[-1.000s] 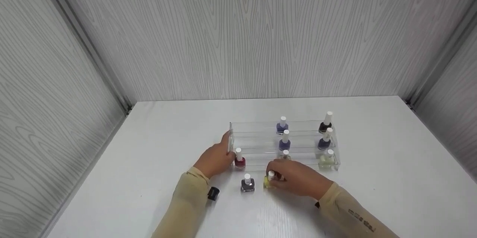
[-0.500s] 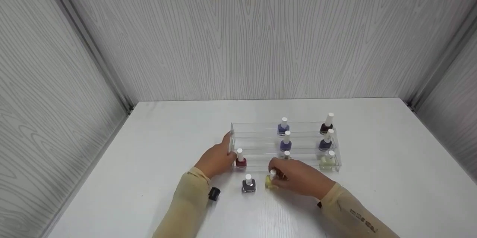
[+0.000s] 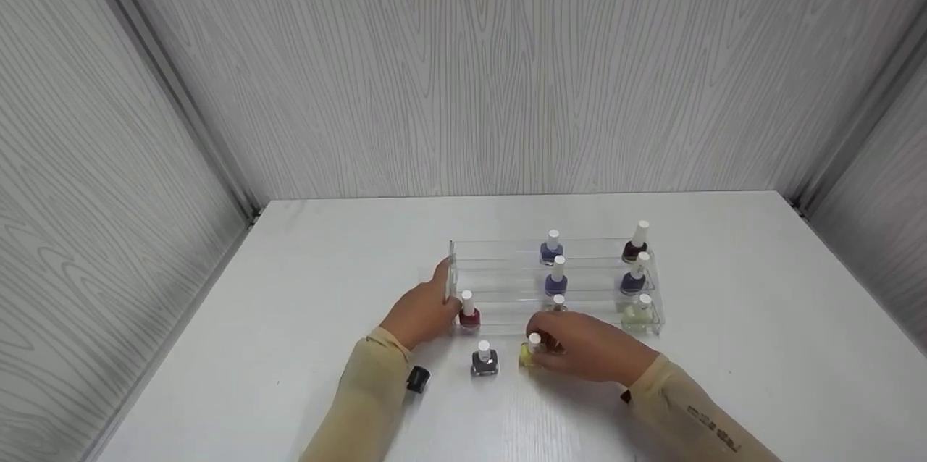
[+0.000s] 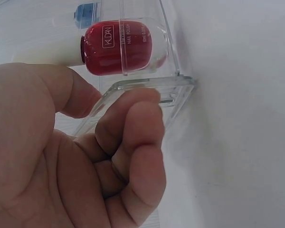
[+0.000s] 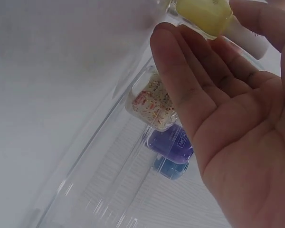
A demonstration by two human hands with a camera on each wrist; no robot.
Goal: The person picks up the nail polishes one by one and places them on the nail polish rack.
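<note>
My left hand [image 3: 422,313] grips the left end panel of a clear stepped rack [image 3: 500,277], with the thumb on one side and curled fingers on the other in the left wrist view. Just by the thumb, a red nail polish bottle [image 4: 118,47] stands on the front step. In front of the rack, my right hand [image 3: 597,347] pinches a yellow nail polish bottle [image 5: 206,16] between thumb and fingers; the hand partly covers it in the head view. A dark grey nail polish bottle [image 3: 484,362] stands on the table to its left.
Purple [image 3: 556,284], dark [image 3: 635,252], pale green [image 3: 637,316] and other polish bottles stand in the rack's middle and right. A glitter bottle [image 5: 152,102] is on the front step behind my right hand. Wood-patterned panels [image 3: 492,71] enclose the white table.
The head view has shifted slightly. Both hands keep their hold, and the bottles stay in nearly the same places.
</note>
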